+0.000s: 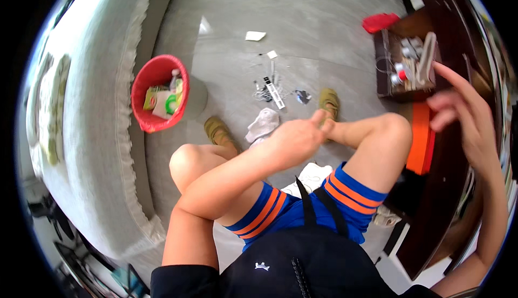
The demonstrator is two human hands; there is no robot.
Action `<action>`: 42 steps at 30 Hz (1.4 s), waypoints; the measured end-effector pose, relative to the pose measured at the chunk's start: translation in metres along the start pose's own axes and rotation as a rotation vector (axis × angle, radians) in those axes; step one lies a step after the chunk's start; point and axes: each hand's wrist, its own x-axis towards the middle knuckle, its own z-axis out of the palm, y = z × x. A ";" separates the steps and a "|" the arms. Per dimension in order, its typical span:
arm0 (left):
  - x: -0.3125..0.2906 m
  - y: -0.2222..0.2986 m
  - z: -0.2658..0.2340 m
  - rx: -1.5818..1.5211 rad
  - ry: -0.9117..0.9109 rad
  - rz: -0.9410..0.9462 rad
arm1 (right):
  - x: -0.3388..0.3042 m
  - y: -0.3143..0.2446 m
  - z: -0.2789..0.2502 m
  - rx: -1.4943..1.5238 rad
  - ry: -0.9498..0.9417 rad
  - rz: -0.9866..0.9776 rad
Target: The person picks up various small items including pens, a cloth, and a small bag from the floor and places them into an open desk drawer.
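Observation:
My left hand (299, 140) is over the floor between my knees, its fingers curled together; anything inside them is hidden. My right hand (468, 117) is raised on the right with its fingers apart, partly blurred by motion. Its index finger reaches toward an open brown box (384, 85) and overlaps its edge in the picture; whether they touch I cannot tell. Inside the box are a long pale object (428, 55), a small white bottle with a red cap (398, 76) and other small white items (411, 48). Nothing shows in the right hand.
Several small items, including a tangled cable (263, 93) and a black-and-white strip (274, 93), lie on the grey floor. A crumpled pale cloth (263, 123) is near my feet. A red-lined bin (160, 63) stands beside the covered sofa (102, 109). A red bag (379, 22) lies behind the box.

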 end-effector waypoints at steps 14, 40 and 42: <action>0.001 -0.077 -0.014 0.213 0.028 -0.428 | 0.480 0.226 0.357 -0.841 -0.138 -0.728; 0.070 -0.225 0.216 -0.147 0.216 -1.253 | 0.432 0.406 0.357 -0.073 0.196 0.117; 0.086 -0.219 0.225 -0.063 0.328 -1.343 | 0.423 0.411 0.356 -0.079 0.119 0.011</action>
